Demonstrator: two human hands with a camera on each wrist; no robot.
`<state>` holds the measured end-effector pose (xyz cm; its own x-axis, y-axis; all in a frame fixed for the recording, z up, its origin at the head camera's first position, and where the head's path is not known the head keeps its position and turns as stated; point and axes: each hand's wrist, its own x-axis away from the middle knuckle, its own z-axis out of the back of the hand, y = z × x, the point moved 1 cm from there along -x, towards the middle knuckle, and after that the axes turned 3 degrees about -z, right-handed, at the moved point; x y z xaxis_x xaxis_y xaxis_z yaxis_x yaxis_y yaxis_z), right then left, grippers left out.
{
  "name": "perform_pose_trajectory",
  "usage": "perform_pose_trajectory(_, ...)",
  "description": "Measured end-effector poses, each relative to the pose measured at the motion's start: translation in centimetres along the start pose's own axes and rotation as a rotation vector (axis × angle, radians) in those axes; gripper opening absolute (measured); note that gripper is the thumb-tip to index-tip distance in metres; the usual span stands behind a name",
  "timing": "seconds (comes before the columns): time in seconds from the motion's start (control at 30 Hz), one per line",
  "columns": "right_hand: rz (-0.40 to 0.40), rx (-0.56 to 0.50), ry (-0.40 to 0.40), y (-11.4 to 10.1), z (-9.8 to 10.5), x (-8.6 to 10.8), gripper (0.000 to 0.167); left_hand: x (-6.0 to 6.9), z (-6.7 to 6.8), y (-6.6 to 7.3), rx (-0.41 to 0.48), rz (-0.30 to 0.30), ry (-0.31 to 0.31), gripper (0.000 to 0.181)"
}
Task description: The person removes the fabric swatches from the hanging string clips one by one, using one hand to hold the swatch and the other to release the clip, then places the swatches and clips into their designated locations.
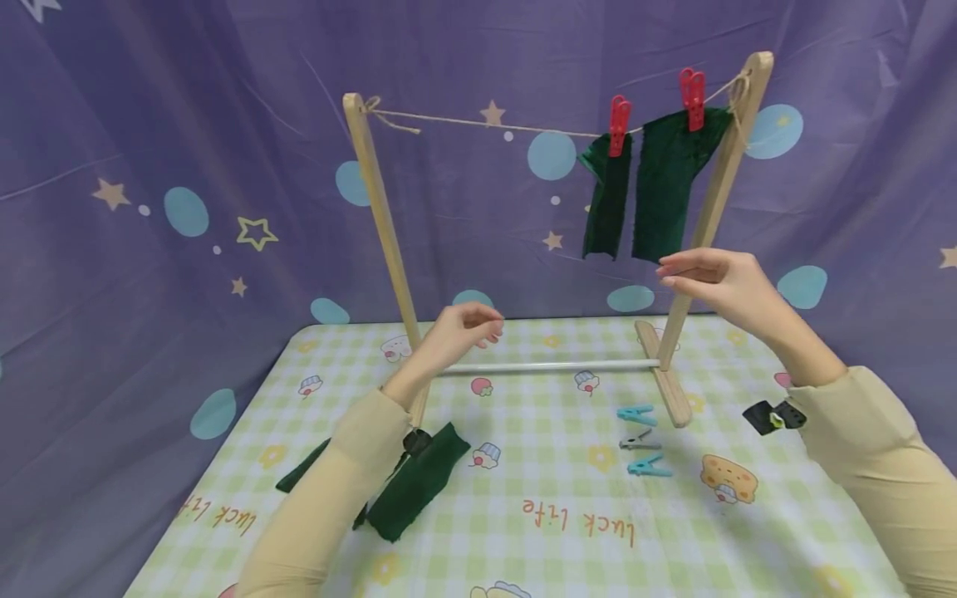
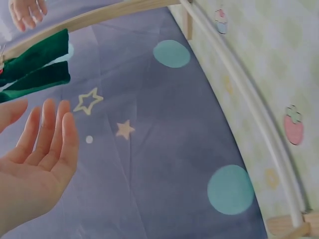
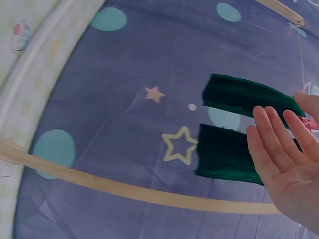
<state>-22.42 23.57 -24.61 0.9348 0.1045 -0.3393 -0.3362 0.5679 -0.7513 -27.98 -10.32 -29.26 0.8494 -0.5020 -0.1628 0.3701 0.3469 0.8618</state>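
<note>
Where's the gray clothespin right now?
In the head view, the gray clothespin lies right of center on the checked tablecloth, between the two blue clothespins, just in front of the rack's right foot.

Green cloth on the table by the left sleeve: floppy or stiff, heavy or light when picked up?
Probably floppy: similar green pieces hang limply from the string. Likely light: one red clothespin holds each hanging piece. Unlikely to roll: the green cloth lies flat on the tablecloth.
</note>
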Motion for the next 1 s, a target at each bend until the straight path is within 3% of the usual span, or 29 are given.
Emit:
perform_pose_trajectory(0.43,0.115,-0.165,0.077,-3.4,1.6,-4.2,0.027,-3.8,-1.6,3.0,0.071,-0.092,0.147,0.024)
perform_pose_trajectory(1.0,0.125,-0.293,0.19,-7.3,3.6,-8.4,0.026,-8.2,-3.7,5.8,0.03,-0.141,0.178,0.031)
